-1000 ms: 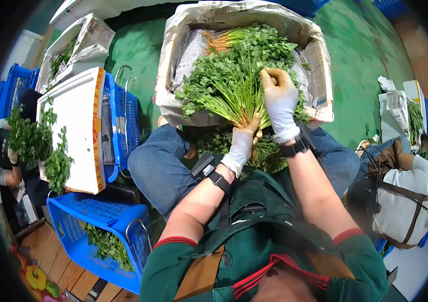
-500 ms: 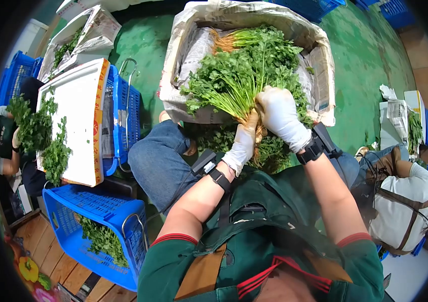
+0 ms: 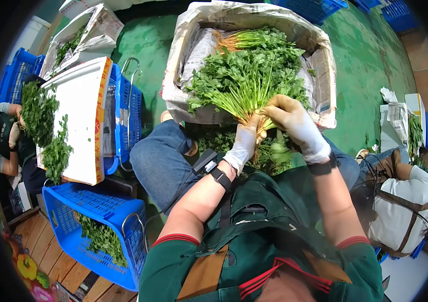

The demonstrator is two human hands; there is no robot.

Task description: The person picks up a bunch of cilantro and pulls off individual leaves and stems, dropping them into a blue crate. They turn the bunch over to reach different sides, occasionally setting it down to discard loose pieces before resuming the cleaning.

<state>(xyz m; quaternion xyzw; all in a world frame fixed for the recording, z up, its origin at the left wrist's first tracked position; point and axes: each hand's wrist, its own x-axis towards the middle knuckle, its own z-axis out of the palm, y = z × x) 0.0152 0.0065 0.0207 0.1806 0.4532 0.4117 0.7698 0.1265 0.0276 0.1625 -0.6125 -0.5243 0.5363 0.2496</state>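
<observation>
A big bunch of leafy green herbs (image 3: 246, 75) with pale stems fans out over a newspaper-lined box (image 3: 324, 60). My left hand (image 3: 244, 143), in a white glove, grips the bunch at its stem end. My right hand (image 3: 297, 126), also gloved, is closed around the stems just right of the left hand, with a few green stalks (image 3: 279, 151) hanging below it. More loose greens (image 3: 224, 141) lie between my knees under the hands.
A white foam lid (image 3: 78, 116) rests on a blue crate (image 3: 123, 116) at left. Another blue crate (image 3: 88, 216) holding greens stands lower left. One person (image 3: 7, 146) at far left holds herbs; another (image 3: 400, 201) sits at right. The floor (image 3: 138, 50) is green.
My right hand has come down from the leafy top of the bunch to the stem end beside my left hand. The left hand has kept its grip.
</observation>
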